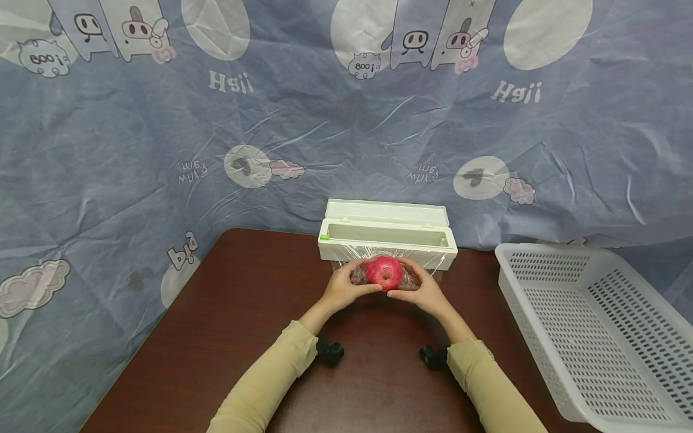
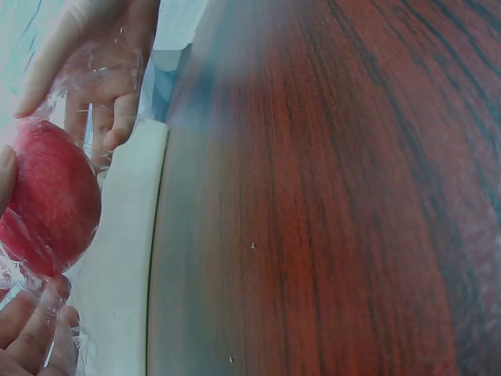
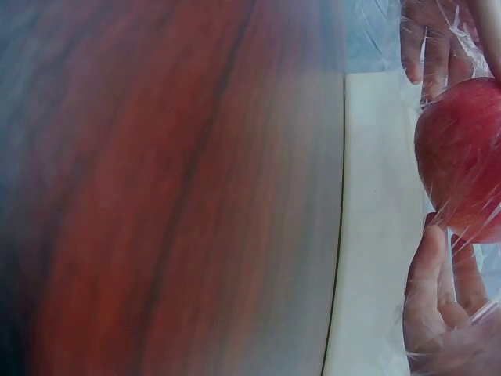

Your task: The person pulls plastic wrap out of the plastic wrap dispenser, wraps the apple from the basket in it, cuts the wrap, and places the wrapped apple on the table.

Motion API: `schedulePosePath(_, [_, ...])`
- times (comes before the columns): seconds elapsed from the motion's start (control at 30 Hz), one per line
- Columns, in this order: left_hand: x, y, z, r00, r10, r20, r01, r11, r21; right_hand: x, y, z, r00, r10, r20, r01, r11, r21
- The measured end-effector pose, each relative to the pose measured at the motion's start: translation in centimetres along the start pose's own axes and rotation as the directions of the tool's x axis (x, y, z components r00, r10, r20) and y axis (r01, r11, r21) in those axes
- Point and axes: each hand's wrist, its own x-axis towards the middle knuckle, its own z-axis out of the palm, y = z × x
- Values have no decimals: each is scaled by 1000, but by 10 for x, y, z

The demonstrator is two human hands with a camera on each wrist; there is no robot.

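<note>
A red apple [image 1: 384, 272] is held between both hands, just in front of a white cling film box with its lid up [image 1: 385, 248]. Clear cling film [image 1: 432, 260] covers the apple and stretches back over the box's front. My left hand [image 1: 344, 287] grips the apple's left side, thumb at the front and fingers behind in the film. On the other side my right hand [image 1: 426, 293] grips it the same way, both thumbs close together below the fruit. In the left wrist view creased film lies over the apple [image 2: 53, 200] and the fingers [image 2: 31, 333].
A white perforated plastic basket [image 1: 533, 352] stands at the right of the dark brown table [image 1: 243, 294]. A blue-grey printed cloth [image 1: 335, 138] hangs behind the table and down its left side. Black wrist devices [image 1: 330, 353] show at both sleeves.
</note>
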Motion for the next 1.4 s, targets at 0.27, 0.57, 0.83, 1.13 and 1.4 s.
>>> schedulePosePath(0.27, [1,2,-3,1000,9,0,-9,1000,-12,3,0,2,998,-56,-1,56,998,-28])
schedulePosePath(0.57, [2,5,-2,1000,-10,-1,10,1000,-26,14,34,3,997,-37,-63,31,994,-100])
schedulePosePath(0.83, [3,5,0,1000,-20,-20,19,999,-39,7,6,8,995,-41,-91,29,990,-137])
schedulePosePath(1.13, [3,7,-2,999,-25,-21,23,997,-79,14,28,9,993,-29,-118,12,989,-148])
schedulePosePath(1.4, [3,11,-8,999,-36,-38,36,999,11,10,10,12,992,-40,-116,25,991,-131])
